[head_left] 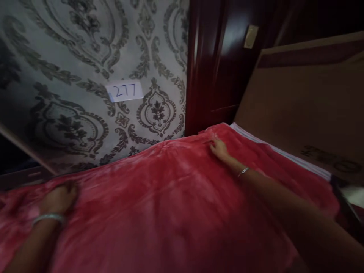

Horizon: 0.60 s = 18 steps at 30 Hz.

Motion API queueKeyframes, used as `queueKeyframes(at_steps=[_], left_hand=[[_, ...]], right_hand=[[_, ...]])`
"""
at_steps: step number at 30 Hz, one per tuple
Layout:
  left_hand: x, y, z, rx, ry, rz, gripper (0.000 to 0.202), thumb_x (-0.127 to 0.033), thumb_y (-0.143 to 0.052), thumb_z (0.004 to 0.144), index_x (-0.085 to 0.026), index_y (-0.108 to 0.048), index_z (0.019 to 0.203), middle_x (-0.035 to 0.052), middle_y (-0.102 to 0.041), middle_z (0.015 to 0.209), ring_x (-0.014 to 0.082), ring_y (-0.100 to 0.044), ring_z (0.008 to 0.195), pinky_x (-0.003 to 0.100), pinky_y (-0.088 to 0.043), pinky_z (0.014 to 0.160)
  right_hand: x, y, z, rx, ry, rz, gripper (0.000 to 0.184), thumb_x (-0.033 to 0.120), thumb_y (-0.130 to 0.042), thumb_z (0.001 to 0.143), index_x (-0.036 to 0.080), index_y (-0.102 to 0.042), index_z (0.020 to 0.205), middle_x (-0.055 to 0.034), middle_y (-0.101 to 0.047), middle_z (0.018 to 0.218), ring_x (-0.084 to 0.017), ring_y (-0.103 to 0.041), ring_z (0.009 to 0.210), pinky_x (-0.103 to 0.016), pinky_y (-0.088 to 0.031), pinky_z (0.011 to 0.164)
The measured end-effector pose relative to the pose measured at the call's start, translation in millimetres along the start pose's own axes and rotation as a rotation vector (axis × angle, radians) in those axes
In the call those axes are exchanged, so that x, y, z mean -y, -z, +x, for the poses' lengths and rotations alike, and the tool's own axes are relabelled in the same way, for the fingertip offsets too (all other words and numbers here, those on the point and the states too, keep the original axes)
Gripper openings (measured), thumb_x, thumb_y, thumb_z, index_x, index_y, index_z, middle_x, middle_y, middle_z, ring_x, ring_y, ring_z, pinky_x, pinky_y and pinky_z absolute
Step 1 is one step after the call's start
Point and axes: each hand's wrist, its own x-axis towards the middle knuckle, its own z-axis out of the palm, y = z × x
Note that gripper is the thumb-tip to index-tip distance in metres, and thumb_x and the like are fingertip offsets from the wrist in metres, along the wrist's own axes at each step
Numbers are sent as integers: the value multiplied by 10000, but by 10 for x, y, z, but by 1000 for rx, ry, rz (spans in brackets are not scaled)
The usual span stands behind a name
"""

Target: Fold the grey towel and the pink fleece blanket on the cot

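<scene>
A plush red blanket (170,182) covers the surface in front of me, reaching back to the patterned wall. My right hand (219,148) is at its far edge, fingers closed on the fabric, with a thin bracelet on the wrist. At the left side, my left hand (59,198) is curled against the blanket, its fingers closed on the cloth; motion blur softens their outline. A wide bangle circles that wrist. Shallow folds and lighter streaks run through the pile between my hands.
A large cardboard sheet or box (307,106) leans at the right, beside a striped edge (284,155) under the blanket. Behind stand the damask wall (159,110) with a paper marked 277 (125,91), and a dark red wooden door (210,68).
</scene>
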Motion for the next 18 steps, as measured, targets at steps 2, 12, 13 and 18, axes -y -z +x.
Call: queueKeyframes(at_steps=[2,12,13,18], left_hand=[[-543,-53,-230,-21,-214,-67,537,-602,-311,775,-306,-680,1029,62,-728,1248,328,-647,1215,488,-491,1080],[-2799,-257,-1524,115,-922,-271,461,-396,-457,892,-258,-699,1259,145,-624,1407,332,-545,1361,536,-420,1182],[-2878,-256,-1775,146,-1039,-298,464,-387,-442,910,-306,-681,1299,114,-633,1403,320,-544,1363,546,-422,1184],[-2857,-209,-3144,294,-1468,-370,572,-397,-498,911,-587,-457,1449,22,-694,1295,275,-651,1204,507,-570,1050]], right_hand=[[-483,313,-96,-42,-167,-54,366,113,-436,911,105,-680,1184,-176,-669,1250,-251,-612,1165,-331,-461,1015],[-1855,1187,-608,-66,-604,-215,378,204,-516,933,35,-711,1209,-271,-685,1190,-318,-678,1097,-362,-520,889],[-1948,1259,-675,-54,-618,-215,374,211,-508,945,49,-717,1210,-256,-693,1188,-309,-678,1097,-347,-515,888],[-2309,1635,-1023,-6,-703,-224,432,241,-475,990,54,-648,1338,-234,-664,1281,-274,-654,1135,-302,-481,898]])
